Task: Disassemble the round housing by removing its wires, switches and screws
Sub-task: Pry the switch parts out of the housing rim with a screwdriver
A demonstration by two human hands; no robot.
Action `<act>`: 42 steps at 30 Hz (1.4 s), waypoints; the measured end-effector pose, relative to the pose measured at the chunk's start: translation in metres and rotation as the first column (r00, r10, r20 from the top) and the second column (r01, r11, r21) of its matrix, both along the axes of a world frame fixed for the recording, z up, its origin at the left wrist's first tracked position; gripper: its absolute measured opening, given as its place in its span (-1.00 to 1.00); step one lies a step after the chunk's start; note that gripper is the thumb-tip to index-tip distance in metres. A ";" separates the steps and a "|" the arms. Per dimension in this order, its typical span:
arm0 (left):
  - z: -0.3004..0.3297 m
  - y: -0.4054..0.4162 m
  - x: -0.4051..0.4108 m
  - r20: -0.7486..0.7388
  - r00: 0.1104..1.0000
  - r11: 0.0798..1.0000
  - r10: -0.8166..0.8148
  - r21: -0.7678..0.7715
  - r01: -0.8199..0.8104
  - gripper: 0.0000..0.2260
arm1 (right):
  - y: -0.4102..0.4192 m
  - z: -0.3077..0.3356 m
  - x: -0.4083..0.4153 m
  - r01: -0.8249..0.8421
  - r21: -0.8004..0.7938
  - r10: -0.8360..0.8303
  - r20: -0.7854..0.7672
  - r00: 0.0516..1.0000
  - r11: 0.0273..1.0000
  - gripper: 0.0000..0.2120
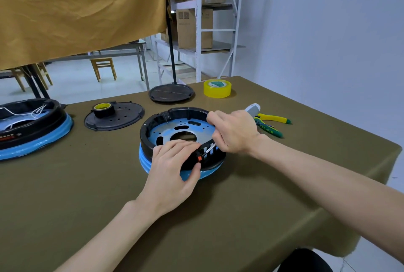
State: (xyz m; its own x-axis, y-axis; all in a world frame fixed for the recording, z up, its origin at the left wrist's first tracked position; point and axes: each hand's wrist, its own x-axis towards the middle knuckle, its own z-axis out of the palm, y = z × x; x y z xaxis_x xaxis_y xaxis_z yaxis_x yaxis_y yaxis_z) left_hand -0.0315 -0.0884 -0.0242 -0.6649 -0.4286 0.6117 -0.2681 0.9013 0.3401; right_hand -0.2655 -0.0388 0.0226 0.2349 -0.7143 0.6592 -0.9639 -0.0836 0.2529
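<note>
A round black housing (175, 114) with a blue-filmed metal plate inside and a blue band round its base sits mid-table. My left hand (172, 171) grips its near rim, thumb on the outer wall below a small red switch (199, 158). My right hand (231, 131) holds a screwdriver (210, 147); its thin metal shaft points down-left at the row of white slots beside the red switch. The screwdriver's handle is hidden in my fist.
A second housing (32, 131) with white wires lies at the left edge. Behind stand a black cover plate (122, 118) carrying a tape roll (103, 109), a lamp base (171, 92), yellow tape (217, 88), and green-yellow pliers (271, 124) beside a grey tool (252, 108).
</note>
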 end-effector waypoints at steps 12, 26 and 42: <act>0.000 -0.005 0.002 -0.032 0.999 0.998 0.012 -0.056 -0.013 -0.67 | 0.013 -0.005 0.006 0.092 -0.097 -0.084 0.085 0.993 0.991 -0.69; 0.012 -0.004 -0.004 -0.019 0.996 0.995 0.092 -0.045 -0.093 -0.74 | 0.043 -0.028 0.024 0.336 -0.082 -0.320 0.163 0.933 0.938 -0.48; 0.024 -0.021 0.005 0.114 0.992 0.988 -0.046 0.150 0.029 -0.72 | 0.040 -0.031 0.030 0.377 -0.075 -0.366 0.126 0.922 0.923 -0.56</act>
